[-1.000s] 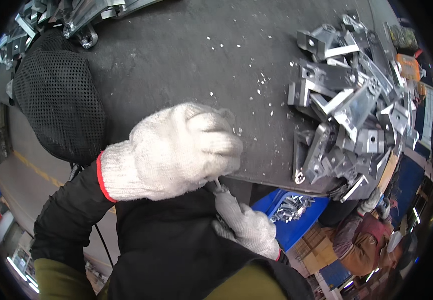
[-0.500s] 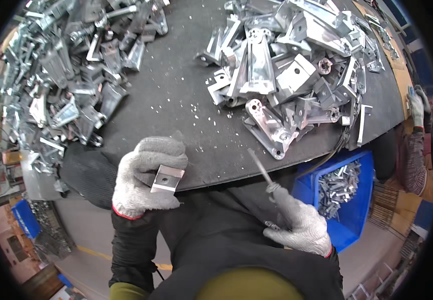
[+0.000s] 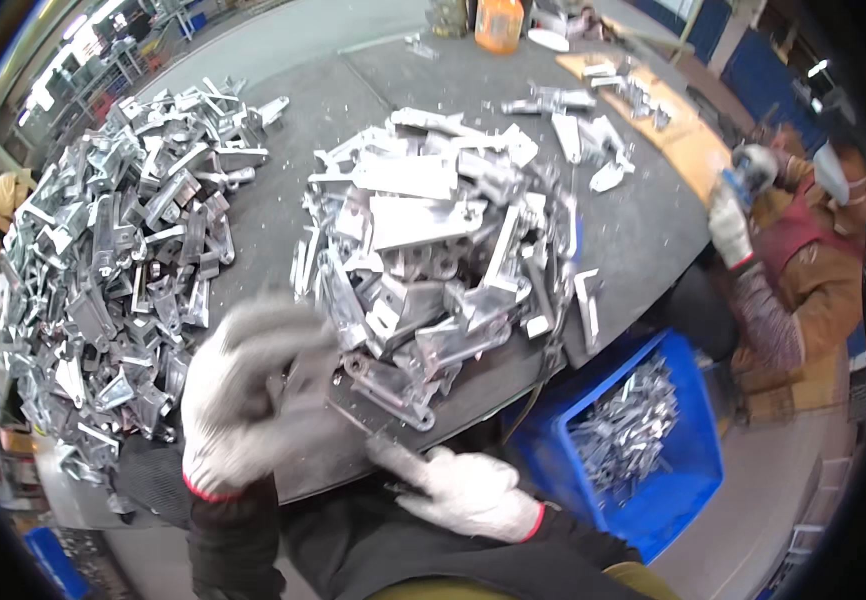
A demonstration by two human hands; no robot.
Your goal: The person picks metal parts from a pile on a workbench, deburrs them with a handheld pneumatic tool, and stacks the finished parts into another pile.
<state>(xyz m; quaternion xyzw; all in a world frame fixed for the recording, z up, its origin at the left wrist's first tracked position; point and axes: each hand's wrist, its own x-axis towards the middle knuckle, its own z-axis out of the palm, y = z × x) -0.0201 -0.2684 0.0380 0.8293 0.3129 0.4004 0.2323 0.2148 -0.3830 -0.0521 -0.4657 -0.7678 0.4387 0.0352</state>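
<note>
My left hand (image 3: pixel 258 395), in a white and grey work glove with a red cuff, is smeared by motion. Its fingers curl round a small metal bracket (image 3: pixel 303 408), itself blurred. My right hand (image 3: pixel 478 490), gloved the same way, grips a thin rod-like metal tool (image 3: pixel 351 415) whose tip points up and left at the bracket. Whether tip and bracket touch, I cannot tell. Beyond my hands lies a heap of shiny metal brackets (image 3: pixel 423 220) on the dark table (image 3: pixel 283 240).
A larger heap of metal parts (image 3: pixel 103 270) covers the table's left. Below its right edge stands a blue bin (image 3: pixel 693 480) partly filled with small metal pieces. At the right, a gloved co-worker (image 3: pixel 793 240) handles something by a wooden board (image 3: pixel 673 135). An orange container (image 3: pixel 499 25) stands far back.
My view has tilted up and shows more of the table. The tool in my right hand has swung left, toward the bracket in my left hand, and the hands are closer together.
</note>
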